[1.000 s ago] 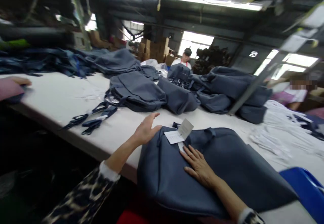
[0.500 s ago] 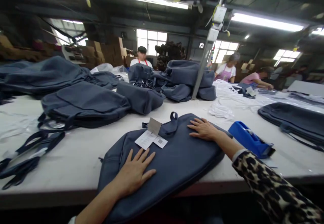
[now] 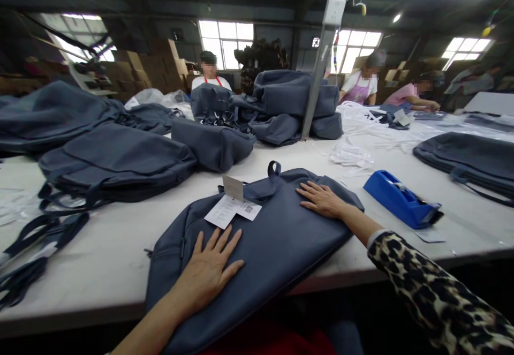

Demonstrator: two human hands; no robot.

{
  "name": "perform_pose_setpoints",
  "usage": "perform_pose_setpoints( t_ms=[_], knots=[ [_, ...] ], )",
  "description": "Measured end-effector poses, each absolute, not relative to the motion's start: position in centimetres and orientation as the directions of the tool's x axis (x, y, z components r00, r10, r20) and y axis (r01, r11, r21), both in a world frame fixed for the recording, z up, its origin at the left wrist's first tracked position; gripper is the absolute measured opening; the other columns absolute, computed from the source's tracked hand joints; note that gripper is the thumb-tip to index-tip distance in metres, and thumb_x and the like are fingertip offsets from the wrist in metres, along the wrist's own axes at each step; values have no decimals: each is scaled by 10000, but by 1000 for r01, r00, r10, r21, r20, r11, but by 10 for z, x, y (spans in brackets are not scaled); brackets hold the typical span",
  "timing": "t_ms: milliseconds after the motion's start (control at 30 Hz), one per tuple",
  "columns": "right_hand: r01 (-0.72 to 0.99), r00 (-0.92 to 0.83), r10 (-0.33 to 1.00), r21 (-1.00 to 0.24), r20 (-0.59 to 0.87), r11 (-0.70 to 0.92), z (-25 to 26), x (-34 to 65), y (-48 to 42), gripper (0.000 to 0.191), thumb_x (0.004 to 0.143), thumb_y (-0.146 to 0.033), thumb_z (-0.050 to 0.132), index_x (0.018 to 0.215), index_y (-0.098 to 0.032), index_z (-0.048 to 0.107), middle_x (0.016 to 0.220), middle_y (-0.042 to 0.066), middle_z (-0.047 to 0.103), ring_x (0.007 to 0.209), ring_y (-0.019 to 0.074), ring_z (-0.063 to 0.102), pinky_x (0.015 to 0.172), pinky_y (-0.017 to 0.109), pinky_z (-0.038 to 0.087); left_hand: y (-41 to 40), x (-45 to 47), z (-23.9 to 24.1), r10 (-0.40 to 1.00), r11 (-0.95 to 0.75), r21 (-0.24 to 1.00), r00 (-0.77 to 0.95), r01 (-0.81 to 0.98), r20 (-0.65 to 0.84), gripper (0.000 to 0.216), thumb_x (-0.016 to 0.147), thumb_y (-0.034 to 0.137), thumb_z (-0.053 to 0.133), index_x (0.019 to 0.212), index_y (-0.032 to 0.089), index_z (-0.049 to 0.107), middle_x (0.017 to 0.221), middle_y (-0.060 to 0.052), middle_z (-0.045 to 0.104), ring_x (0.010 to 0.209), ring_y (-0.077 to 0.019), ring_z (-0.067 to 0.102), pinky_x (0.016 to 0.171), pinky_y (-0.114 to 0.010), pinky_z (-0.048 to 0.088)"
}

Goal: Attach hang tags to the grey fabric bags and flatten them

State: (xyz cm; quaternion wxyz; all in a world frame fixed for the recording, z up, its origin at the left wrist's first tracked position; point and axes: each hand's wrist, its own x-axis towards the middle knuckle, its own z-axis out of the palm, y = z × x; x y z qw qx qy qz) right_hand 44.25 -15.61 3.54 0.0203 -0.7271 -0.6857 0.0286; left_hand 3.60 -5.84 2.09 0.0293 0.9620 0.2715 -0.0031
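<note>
Clock positions are read from the middle of the bag under the hands, with 12 facing away from the wearer.

Table (image 3: 114,253): white, spanning the view and loaded with dark blue goods.

Pile of bags (image 3: 279,88): on the table at 12 o'clock, with a slanted metal post (image 3: 314,95) in front of it. A person (image 3: 219,82) in a white top with red straps is behind its left end, between 11 and 12.

Dark blue bag (image 3: 265,248): lies on its side at the near edge of the table, its lower part overhanging toward 7 o'clock. Both hands rest on it.

Neighbouring bags: a flat bag (image 3: 120,157) at 10 o'clock, a boxy bag (image 3: 212,142) at 11, and another bag (image 3: 474,157) between 2 and 3.

Strap bundle (image 3: 38,250): at 9 o'clock, well apart from the bag.

Blue tape dispenser (image 3: 397,198): between 2 and 3 o'clock, near the bag but apart.

Left hand (image 3: 209,266): palm down on the bag at 8 o'clock, fingers spread wide, gripping nothing.

Right hand (image 3: 323,199): palm down on the bag at 2 o'clock, fingers slightly apart, likewise not gripping.

Paper tags (image 3: 221,212): three leaves at 10 to 11 o'clock, one standing up, just beyond the left fingertips.

Carry loop (image 3: 274,170): upright, between 12 and 1.
</note>
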Motion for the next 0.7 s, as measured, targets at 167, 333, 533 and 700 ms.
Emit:
perform_pose_setpoints(
  t_ms=[167, 333, 533, 700],
  knots=[
    [995, 60, 998, -80, -27, -62, 29, 444, -155, 653, 944, -673, 240, 1518, -362, 258, 1603, 18, 222, 1474, 311, 145, 1130, 615, 197, -58, 36, 18, 520, -854, 33, 854, 519, 8, 630, 968, 613, 285, 1531, 362, 158, 1597, -39, 239, 1464, -326, 226, 1142, -651, 158],
    [995, 60, 998, -77, -23, -61, 22, 444, -155, 656, 946, -671, 234, 1520, -353, 256, 1606, 26, 212, 1476, 307, 138, 1129, 616, 194, -58, 35, 14, 505, -863, 11, 862, 505, 40, 631, 968, 603, 304, 1531, 356, 164, 1590, -47, 265, 1454, -334, 250, 1137, -650, 164],
    [995, 59, 998, -76, -10, -59, 16, 444, -156, 645, 950, -665, 237, 1517, -360, 258, 1604, 29, 218, 1474, 309, 144, 1123, 625, 197, -58, 36, 13, 502, -864, -5, 864, 503, 45, 628, 968, 601, 306, 1530, 355, 173, 1588, -48, 270, 1449, -338, 261, 1133, -649, 173],
    [996, 55, 998, -74, 3, -54, 12, 444, -157, 648, 951, -662, 245, 1519, -350, 261, 1602, 38, 226, 1474, 304, 150, 1131, 607, 193, -60, 37, 14, 506, -862, -9, 861, 507, 38, 630, 967, 606, 300, 1531, 354, 177, 1588, -45, 270, 1452, -326, 259, 1135, -646, 182]
  ],
)
